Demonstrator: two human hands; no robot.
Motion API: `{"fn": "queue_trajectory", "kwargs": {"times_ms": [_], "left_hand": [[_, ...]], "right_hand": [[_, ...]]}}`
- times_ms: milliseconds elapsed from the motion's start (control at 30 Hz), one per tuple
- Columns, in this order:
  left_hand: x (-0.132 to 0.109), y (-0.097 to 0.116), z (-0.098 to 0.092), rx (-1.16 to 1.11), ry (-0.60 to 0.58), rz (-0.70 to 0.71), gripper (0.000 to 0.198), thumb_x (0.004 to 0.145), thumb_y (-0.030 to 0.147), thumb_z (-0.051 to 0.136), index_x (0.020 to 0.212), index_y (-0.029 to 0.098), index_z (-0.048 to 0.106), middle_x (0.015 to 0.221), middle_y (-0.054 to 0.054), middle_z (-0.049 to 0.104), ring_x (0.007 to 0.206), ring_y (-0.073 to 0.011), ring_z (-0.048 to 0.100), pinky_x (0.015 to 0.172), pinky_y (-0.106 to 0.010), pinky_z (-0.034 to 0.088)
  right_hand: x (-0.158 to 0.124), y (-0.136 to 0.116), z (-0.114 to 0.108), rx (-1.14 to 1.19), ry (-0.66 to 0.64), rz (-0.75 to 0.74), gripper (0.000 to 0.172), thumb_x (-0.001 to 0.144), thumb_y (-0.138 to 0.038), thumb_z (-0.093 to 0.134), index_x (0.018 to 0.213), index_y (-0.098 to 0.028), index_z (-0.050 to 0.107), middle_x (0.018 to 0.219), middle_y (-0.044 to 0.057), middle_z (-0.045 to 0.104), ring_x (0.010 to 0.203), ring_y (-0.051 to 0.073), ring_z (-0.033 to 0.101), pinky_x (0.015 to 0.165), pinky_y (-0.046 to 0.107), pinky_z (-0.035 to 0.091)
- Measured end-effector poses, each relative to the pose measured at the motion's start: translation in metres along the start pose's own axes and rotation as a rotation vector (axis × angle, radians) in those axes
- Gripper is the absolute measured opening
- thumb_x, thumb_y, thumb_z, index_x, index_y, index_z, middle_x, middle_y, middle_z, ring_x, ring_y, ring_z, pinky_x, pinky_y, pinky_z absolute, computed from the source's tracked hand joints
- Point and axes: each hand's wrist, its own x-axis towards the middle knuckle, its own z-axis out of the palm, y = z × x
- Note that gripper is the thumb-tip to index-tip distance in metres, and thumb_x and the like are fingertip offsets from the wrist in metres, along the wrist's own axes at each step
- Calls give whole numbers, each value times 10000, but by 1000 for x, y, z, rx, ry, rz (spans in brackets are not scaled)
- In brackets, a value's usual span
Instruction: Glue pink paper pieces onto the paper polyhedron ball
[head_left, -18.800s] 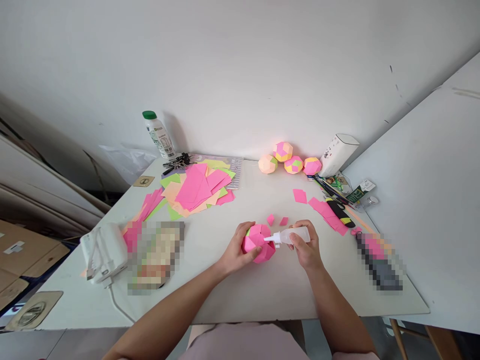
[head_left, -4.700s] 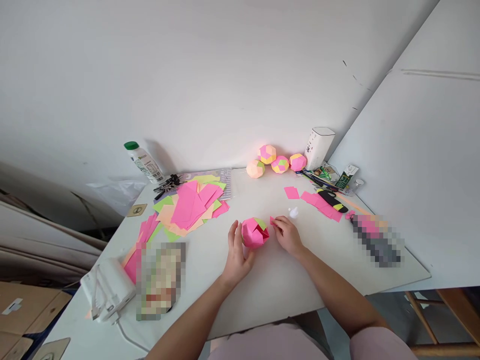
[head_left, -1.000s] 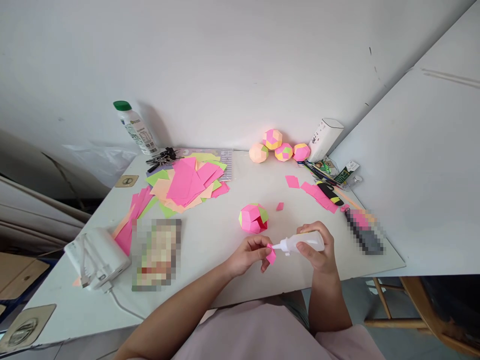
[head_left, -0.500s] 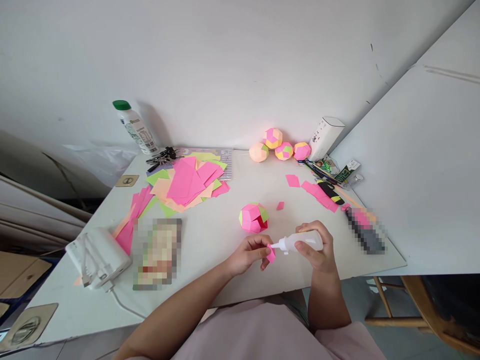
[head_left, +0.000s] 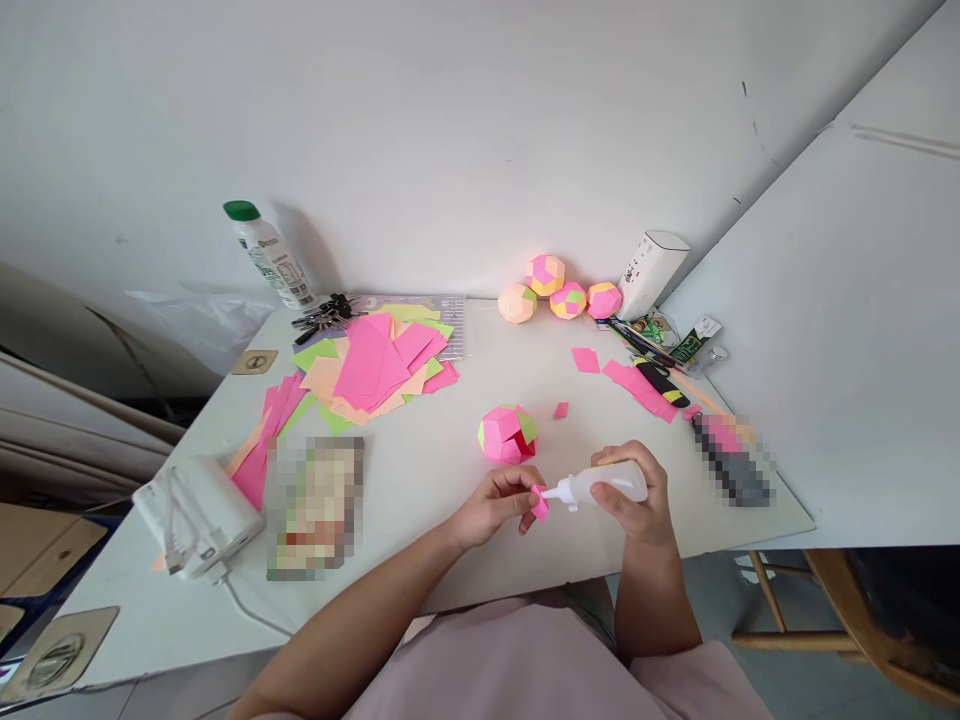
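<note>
My left hand (head_left: 495,505) pinches a small pink paper piece (head_left: 539,502) just above the table's front edge. My right hand (head_left: 634,495) is wrapped round a white glue bottle (head_left: 600,484) lying sideways, its nozzle touching the pink piece. A pink paper ball (head_left: 508,435) with green and red facets rests on the white table (head_left: 420,480) just beyond both hands, untouched. Another small pink piece (head_left: 560,410) lies to the ball's right.
A heap of pink, orange and green paper sheets (head_left: 379,365) lies at back left, with keys (head_left: 324,313) and a green-capped bottle (head_left: 266,255). Three finished paper balls (head_left: 559,295) and a white box (head_left: 652,273) stand at the back. Pens and pink strips (head_left: 645,385) lie right; a white charger (head_left: 196,515) sits left.
Over the last second almost nothing has shifted; the pink piece and nozzle stay together. Earlier the left hand held the ball while glue went on it; the ball now rests on the table.
</note>
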Motion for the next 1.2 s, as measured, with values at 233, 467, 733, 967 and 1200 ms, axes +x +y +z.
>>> {"fn": "queue_trajectory", "kwargs": {"times_ms": [233, 467, 733, 967, 1200], "left_hand": [[0, 1, 0, 0, -7, -10, 179, 817, 280, 652, 748, 123, 599, 739, 1, 558, 464, -57, 510, 486, -233, 421], [-1, 2, 0, 7, 7, -13, 217, 804, 306, 665, 726, 120, 584, 737, 4, 556, 460, -52, 503, 486, -228, 421], [0, 1, 0, -7, -2, -22, 208, 792, 301, 678, 726, 120, 598, 740, 0, 561, 462, -55, 506, 476, -225, 410], [-1, 2, -1, -9, 5, -17, 202, 795, 298, 673, 730, 122, 598, 736, 2, 559, 461, -55, 507, 483, -231, 416], [0, 2, -1, -19, 9, -23, 205, 787, 296, 681, 727, 121, 592, 749, 3, 561, 459, -51, 509, 478, -227, 413]], "right_hand": [[-1, 0, 0, -20, 20, -16, 214, 717, -307, 728, 793, -227, 545, 622, -31, 526, 551, 133, 487, 496, 266, 379], [-2, -3, 0, -22, -3, 25, 241, 708, -347, 727, 762, -230, 524, 579, -34, 494, 546, 147, 485, 479, 270, 369], [0, -5, 3, -98, 26, 21, 272, 696, -405, 729, 738, -231, 524, 592, -16, 530, 568, 165, 514, 486, 290, 397], [1, -7, 3, -100, 29, -1, 254, 696, -381, 735, 730, -234, 531, 568, -26, 514, 563, 166, 524, 484, 286, 402], [2, -6, 2, -110, 14, -1, 267, 690, -387, 740, 716, -228, 527, 572, -17, 524, 561, 166, 523, 472, 286, 396]]}}
